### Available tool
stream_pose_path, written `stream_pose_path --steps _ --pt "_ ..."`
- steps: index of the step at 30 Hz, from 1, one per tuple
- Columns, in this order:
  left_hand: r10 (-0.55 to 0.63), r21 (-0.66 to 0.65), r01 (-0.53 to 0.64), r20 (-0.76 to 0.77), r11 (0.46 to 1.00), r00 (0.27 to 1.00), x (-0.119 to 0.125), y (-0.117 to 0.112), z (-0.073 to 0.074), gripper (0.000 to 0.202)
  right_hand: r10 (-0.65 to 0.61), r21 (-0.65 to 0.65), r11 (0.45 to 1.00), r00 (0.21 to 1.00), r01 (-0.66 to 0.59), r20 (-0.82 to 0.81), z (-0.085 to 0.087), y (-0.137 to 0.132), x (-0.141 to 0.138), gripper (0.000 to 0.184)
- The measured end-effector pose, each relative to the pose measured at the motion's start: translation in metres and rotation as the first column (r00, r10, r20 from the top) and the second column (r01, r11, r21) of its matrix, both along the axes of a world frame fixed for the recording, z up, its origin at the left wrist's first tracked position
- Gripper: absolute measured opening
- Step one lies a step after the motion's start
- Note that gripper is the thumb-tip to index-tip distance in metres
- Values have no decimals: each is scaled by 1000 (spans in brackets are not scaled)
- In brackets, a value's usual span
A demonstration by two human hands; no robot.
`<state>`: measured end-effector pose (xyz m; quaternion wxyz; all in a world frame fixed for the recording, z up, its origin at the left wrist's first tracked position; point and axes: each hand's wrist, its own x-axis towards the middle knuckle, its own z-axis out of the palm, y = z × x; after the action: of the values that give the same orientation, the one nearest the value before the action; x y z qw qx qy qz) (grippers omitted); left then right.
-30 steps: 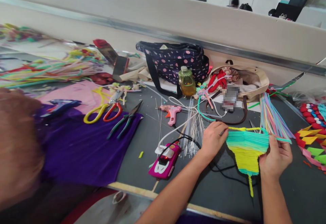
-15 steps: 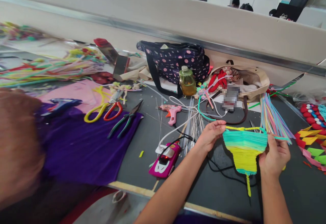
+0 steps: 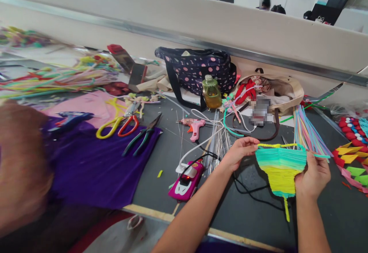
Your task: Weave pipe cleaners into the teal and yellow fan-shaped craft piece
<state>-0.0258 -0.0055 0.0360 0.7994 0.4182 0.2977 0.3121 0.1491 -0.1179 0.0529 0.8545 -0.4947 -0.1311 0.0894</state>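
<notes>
A tapered craft piece (image 3: 281,174), apparently made of pipe cleaners, is held up above the dark table. Its upper part is teal and its lower part yellow, with a yellow stem hanging from the bottom and a yellow strip along the top. My left hand (image 3: 240,154) pinches its upper left corner between thumb and fingers. At the right side, my right hand (image 3: 314,174) closes around the edge, its fingers partly hidden behind. A teal strip end sticks out past that hand. Beneath the piece, a black cable (image 3: 249,192) lies on the table.
A magenta power strip (image 3: 189,184), pink glue gun (image 3: 196,128) and wire bundle (image 3: 220,142) lie left of my hands. Farther left are pliers (image 3: 145,134) and scissors (image 3: 130,124) on purple cloth (image 3: 97,168), near another person's arm (image 3: 23,168). A bottle (image 3: 212,92) stands behind.
Both my hands and the craft piece have shifted slightly to the right. The grip on the piece looks the same.
</notes>
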Motion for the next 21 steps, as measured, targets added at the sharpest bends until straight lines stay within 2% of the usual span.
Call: stream_pose_path --steps 4,7,10,12,16,18,21 --pt "38 86 -34 -45 996 998 1 0 -1 33 17 0 1000 1000 -17 1 0 0 0 22" --pt "10 86 -9 -17 996 1000 0 0 0 35 15 -2 1000 1000 -15 7 0 0 0 22" --pt "-45 18 44 62 999 997 -1 0 1 39 19 -5 1000 1000 -19 9 -1 0 1 22" --pt "-84 -75 95 130 993 988 -1 0 1 42 30 -11 999 1000 -30 5 -2 1 1 22" --pt "-119 -250 183 251 951 961 -3 1 2 44 52 -36 998 999 -53 -7 -7 1 3 24" --pt "-104 -254 178 279 951 955 -3 0 4 46 59 -50 997 998 -60 -8 -9 2 3 25" --pt "-65 -161 109 255 981 965 0 -4 7 48 79 -66 995 997 -80 -16 -11 2 1 26"
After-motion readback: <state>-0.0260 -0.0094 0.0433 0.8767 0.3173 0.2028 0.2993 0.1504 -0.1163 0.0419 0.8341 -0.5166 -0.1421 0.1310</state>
